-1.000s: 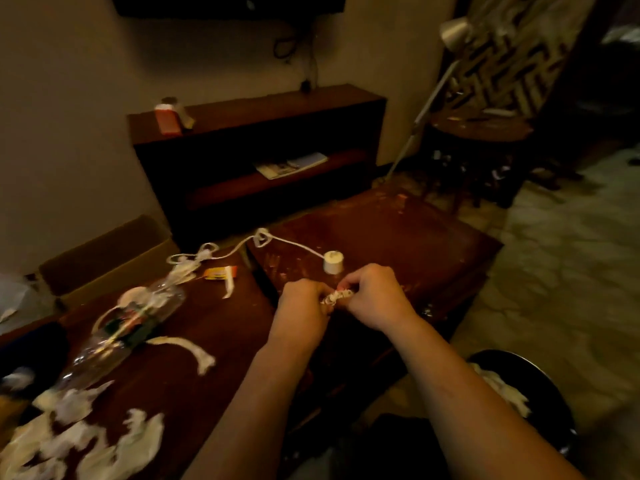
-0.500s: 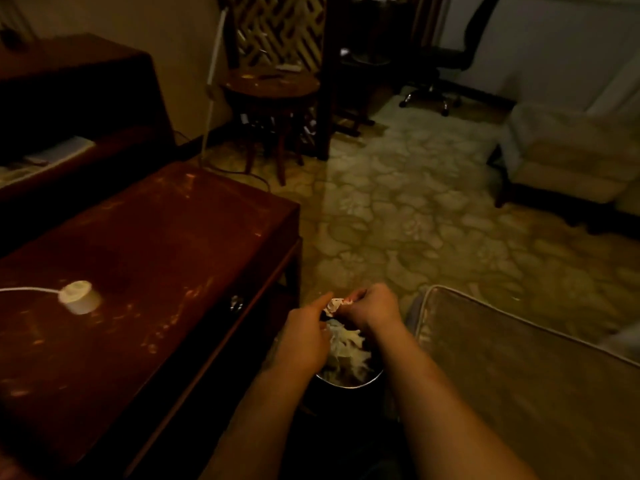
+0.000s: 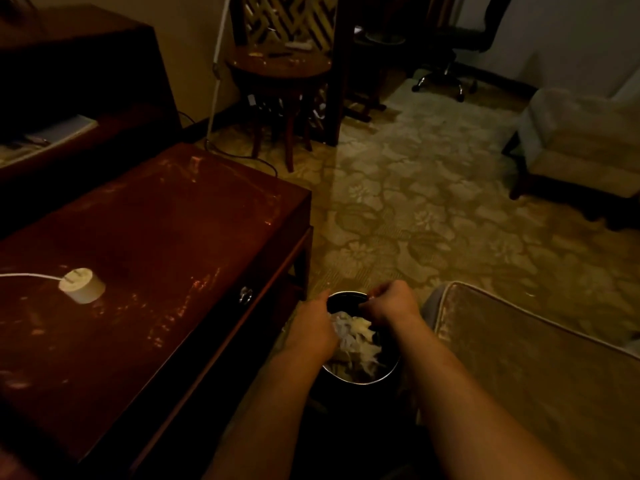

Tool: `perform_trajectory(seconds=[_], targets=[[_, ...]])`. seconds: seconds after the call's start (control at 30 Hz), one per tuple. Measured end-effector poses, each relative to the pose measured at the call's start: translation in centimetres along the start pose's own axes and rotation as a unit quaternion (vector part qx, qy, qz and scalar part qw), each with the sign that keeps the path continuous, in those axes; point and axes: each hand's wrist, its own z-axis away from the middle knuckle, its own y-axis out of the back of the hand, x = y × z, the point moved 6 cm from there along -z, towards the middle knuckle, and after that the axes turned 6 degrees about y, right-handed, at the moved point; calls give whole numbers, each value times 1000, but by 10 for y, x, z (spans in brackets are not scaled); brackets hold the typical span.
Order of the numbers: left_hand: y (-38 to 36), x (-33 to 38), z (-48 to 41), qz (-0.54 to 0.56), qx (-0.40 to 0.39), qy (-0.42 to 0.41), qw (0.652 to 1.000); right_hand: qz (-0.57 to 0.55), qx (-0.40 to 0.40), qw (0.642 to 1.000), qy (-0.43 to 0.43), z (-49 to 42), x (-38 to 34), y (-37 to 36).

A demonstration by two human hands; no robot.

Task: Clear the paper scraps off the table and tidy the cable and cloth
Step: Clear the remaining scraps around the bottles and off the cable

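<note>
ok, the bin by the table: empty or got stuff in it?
Not empty. Pale crumpled paper scraps fill most of the visible opening of the bin. How deep the pile goes cannot be told.

2 grips in frame, left grip [image 3: 313,329] and right grip [image 3: 389,304], both over 1 bin [image 3: 360,381]. Inside it are paper scraps [image 3: 353,336], a heap too tangled to count. Left of the grips: 1 desk [image 3: 156,237], 1 plug [image 3: 82,285], 1 cable [image 3: 27,275]. Beyond them: 1 round table [image 3: 277,64], 1 office chair [image 3: 460,39], 1 armchair [image 3: 581,140]. Right: 1 cushion [image 3: 536,358].
</note>
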Motion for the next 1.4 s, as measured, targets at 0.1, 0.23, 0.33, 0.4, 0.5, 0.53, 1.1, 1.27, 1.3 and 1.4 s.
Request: perform_trajectory(seconds=[0.1, 0.23, 0.33, 0.4, 0.5, 0.53, 1.1, 1.27, 1.3, 1.4], targets=[[16, -6, 9, -4, 9, -2, 1000, 7, -2, 1000, 9, 4, -3, 2], [40, -19, 23, -13, 18, 3, 1000, 40, 8, 998, 45, 32, -28, 11], [66, -38, 35, -35, 33, 24, 999, 30, -8, 994, 102, 54, -61, -3], [89, -54, 47, -30, 50, 43, 997, 26, -18, 985, 169, 75, -91, -22], [123, -80, 69, -20, 84, 58, 995, 31, -40, 965, 256, 110, -130, -53], [134, -88, 78, -8, 94, 64, 993, 40, -45, 958, 280, 122, -141, -62], [276, -262, 259, 45, 306, 224, 924, 106, -314, 728, 601, 409, -265, -245], [289, -331, 318, 111, 337, 290, 889, 152, -340, 661, 651, 478, -259, -309], [291, -341, 327, 126, 349, 297, 880, 166, -347, 649, 656, 488, -256, -320], [296, -374, 349, 164, 391, 310, 851, 177, -372, 612, 675, 517, -250, -350]])
